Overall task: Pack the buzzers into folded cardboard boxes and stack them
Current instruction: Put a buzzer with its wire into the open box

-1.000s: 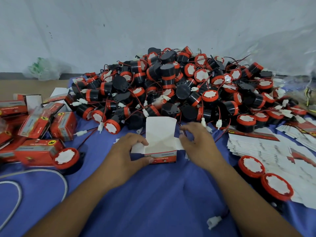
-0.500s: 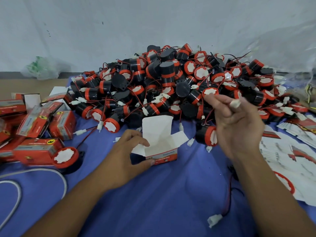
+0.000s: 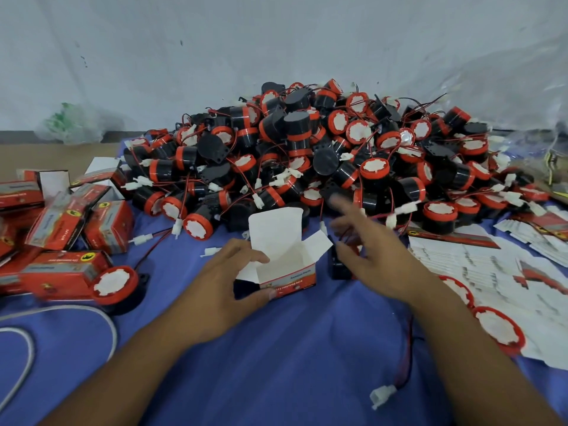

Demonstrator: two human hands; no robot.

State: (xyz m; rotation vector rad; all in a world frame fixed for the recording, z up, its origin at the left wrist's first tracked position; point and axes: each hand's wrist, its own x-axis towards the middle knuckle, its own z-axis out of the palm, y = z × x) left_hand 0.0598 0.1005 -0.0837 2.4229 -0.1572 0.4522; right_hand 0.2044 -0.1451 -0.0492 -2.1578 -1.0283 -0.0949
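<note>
An open cardboard box (image 3: pixel 289 273), red outside and white inside, stands on the blue cloth with its lid flap up. My left hand (image 3: pixel 224 287) grips its left side, thumb on the near face and fingers at the side flap. My right hand (image 3: pixel 381 259), blurred, hovers just right of the box with its fingers spread and straight. A black buzzer (image 3: pixel 339 267) sits under its thumb, against the box's right side; whether the hand touches it I cannot tell. Behind lies a big heap of black and red buzzers (image 3: pixel 307 149) with red wires.
Packed red boxes (image 3: pixel 61 219) are piled at the left, with one loose buzzer (image 3: pixel 115 285) before them. Flat unfolded boxes (image 3: pixel 491 265) and two buzzers (image 3: pixel 499 329) lie at the right. A white cable (image 3: pixel 29 342) curves at the near left. A wire connector (image 3: pixel 382 395) lies near me.
My right hand pinched a buzzer's wire and lifted it from the heap, then came down beside the box with fingers spread. My left hand kept hold of the box.
</note>
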